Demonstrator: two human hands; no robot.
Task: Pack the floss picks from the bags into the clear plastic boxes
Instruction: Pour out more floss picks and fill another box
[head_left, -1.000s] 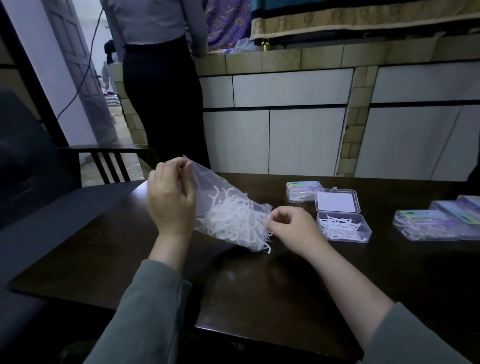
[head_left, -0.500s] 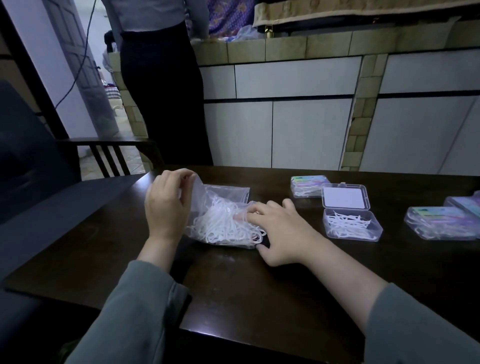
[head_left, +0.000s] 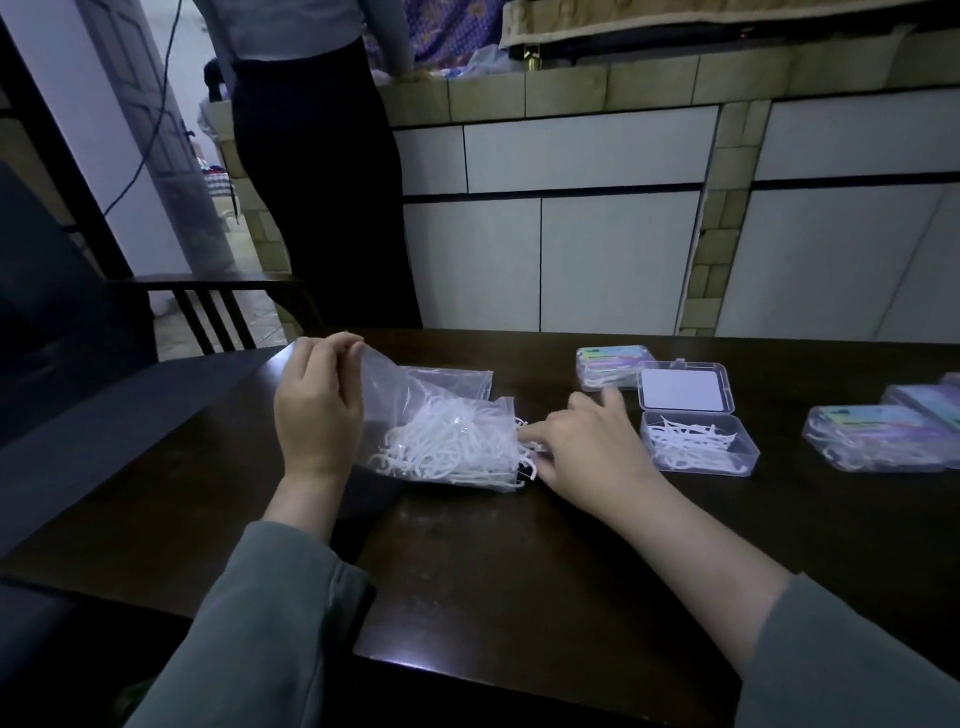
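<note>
The floss picks (head_left: 451, 446) lie heaped in a clear bag (head_left: 436, 415) on the worktop (head_left: 519, 561), some spilling from its right-hand mouth. The left hand (head_left: 317, 410) pinches the bag's raised corner; the right hand (head_left: 587, 452) reaches the mouth, fingers loosely curled — whether they grip picks, I cannot tell. Best take a small aligned bunch for the open box (head_left: 698, 449) just beside — tangles snag.

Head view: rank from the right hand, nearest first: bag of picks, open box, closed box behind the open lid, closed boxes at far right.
1. bag of picks, at the right hand's fingertips, on its left.
2. open box, just to its right.
3. closed box behind the lid, farther back.
4. closed boxes at far right, near the table's right edge.
</note>
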